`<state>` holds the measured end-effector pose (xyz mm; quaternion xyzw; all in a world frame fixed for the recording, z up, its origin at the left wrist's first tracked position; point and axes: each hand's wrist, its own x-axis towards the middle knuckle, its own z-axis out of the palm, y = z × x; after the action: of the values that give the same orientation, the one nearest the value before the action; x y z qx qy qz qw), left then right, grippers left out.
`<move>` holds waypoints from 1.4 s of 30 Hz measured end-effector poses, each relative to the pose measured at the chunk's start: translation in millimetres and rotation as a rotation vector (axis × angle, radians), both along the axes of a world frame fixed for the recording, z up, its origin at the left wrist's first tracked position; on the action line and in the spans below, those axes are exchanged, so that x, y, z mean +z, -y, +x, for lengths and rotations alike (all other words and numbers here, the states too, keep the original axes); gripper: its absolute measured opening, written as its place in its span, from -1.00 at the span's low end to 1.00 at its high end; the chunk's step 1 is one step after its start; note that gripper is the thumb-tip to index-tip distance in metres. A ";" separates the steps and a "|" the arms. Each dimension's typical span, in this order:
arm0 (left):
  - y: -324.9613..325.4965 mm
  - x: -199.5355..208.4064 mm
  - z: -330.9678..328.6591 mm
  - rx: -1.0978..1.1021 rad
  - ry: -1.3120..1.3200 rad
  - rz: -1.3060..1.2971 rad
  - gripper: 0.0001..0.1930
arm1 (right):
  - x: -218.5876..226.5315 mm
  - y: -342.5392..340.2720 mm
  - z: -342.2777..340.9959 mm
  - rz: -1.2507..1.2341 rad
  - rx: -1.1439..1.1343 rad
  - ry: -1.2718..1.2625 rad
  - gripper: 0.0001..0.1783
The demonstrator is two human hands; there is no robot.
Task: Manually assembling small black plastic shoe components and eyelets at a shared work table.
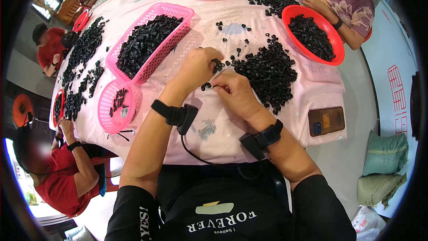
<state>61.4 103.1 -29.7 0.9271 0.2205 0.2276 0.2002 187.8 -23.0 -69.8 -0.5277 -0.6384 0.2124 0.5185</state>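
Two bare hands meet over a cloth-draped pale pink bench, beside a loose pile of small, glossy black pieces, plastic by their look. The left hand has its grip curled nearly closed around a few dark pieces at the pile's near-left edge; the right hand, just below, draws thumb and finger together in a narrow pinch, apparently on one small piece, though the fingers hide how firmly.

The piece-by-piece handling looks well short of finished. A rectangular pink lattice basket stands heaped with stubby, elongated black parts, while the pile, its pieces rounder and knobbly, spreads across the cloth with strays beyond it. A round, ribbed pink basket holds only a scatter of slim parts. At right, a smooth red oval tray carries another dense load, near a co-worker in a patterned top.
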 end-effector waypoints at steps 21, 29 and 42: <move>75.5 -7.7 -46.2 0.195 0.460 -0.779 -0.39 | 13.3 2.5 -1.9 0.014 0.008 -0.151 -0.66; 87.0 -3.4 -42.2 0.245 0.389 -0.819 -0.47 | 17.1 6.6 3.2 0.023 0.054 0.019 -0.68; 84.8 -17.4 -77.1 0.517 0.404 -0.842 -0.85 | 6.0 0.9 1.6 -0.136 -0.021 -0.314 -0.87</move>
<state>-15.7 18.3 -47.0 0.6196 0.4712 0.3351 0.5308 189.5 -23.9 -63.8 -0.5285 -0.5281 0.3296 0.5772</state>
